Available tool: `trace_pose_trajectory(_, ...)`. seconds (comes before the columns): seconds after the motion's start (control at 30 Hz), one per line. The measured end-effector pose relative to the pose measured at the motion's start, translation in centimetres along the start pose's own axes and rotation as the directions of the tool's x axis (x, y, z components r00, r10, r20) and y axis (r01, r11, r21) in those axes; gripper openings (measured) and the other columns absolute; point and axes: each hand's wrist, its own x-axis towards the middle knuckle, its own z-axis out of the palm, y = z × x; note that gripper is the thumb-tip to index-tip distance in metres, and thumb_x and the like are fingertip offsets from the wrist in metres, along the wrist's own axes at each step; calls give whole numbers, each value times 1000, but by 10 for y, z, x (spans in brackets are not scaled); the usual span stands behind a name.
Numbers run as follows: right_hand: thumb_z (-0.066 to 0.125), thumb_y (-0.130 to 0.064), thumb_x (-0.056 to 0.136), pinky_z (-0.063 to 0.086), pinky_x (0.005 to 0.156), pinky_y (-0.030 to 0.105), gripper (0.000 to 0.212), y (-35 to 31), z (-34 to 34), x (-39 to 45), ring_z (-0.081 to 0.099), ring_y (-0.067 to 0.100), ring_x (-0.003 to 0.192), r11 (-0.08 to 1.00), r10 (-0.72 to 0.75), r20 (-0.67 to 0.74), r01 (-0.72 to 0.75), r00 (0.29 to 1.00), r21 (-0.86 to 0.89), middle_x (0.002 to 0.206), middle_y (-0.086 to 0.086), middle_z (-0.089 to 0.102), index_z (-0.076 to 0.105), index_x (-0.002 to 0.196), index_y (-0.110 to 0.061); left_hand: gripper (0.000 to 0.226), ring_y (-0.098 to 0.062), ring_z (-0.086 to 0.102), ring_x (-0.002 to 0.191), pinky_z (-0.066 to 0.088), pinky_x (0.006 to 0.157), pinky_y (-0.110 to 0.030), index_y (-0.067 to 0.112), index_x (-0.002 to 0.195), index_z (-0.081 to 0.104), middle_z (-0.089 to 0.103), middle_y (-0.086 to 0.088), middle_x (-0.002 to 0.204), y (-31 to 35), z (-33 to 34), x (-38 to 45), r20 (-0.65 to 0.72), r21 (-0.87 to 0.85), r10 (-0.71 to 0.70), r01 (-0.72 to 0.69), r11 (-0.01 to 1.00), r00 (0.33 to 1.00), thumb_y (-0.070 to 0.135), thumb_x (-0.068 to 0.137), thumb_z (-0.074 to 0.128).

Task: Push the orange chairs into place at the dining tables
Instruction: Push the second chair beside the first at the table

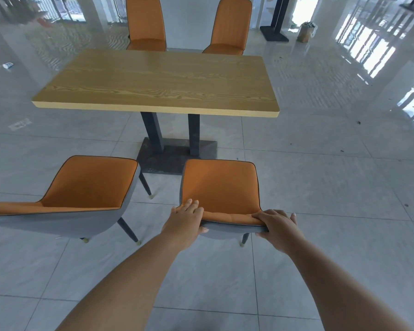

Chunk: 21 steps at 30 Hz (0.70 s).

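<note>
Both hands hold the top edge of the near chair's (221, 187) backrest: left grip (185, 217) wrapped on its left corner, right grip (276, 225) on its right. The chair stands on the floor (320, 187) at 6 o'clock of the worktop (158, 82), apart from it. A second chair (86, 185) sits at 9 o'clock; two more (145, 22) (232, 25) at 12.

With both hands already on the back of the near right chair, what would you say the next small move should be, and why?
Probably a straight push forward toward the table. The left hand and right hand both grip the top of the chair backrest, and its seat sits clear of the table edge with bare floor between. The seat looks roughly square to the table, so little turning seems needed.
</note>
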Motion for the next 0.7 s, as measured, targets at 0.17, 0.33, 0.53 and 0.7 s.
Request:
trace_pose_trajectory(0.17,57,-39,93,18,111,62,37,-2,2,-4,38,22,130,1000,9,-14,-9,1000,4,131,-13,54,50,130,-42,58,-23,0,149,14,117,-53,12,146,30,10,-6,162,-1,-1,-2,20,-16,8,-7,1000,1000,42,98,46)
trace_pose_trajectory(0.33,57,-39,93,16,112,61,40,2,1,-9,37,21,131,1000,11,-2,-11,1000,-6,135,-14,52,47,132,-43,58,-23,0,150,14,116,-53,12,146,30,10,-6,162,5,1,-7,26,-10,9,-9,1000,1000,42,98,45)
trace_pose_trajectory(0.53,58,-46,90,12,113,61,54,-2,-5,-12,32,22,136,999,38,30,-37,999,-26,141,-12,47,38,140,-40,63,-23,-1,149,13,117,-53,13,149,25,8,-5,163,8,-2,-10,36,-29,-4,5,1000,999,44,98,46)
trace_pose_trajectory(0.7,68,-55,79,4,115,63,83,3,-13,-15,20,24,144,999,44,31,-44,999,3,149,-8,39,24,147,-38,91,-24,-3,149,10,117,-53,16,154,2,-1,-3,163,10,-5,-11,53,1,-37,37,999,998,61,91,48)
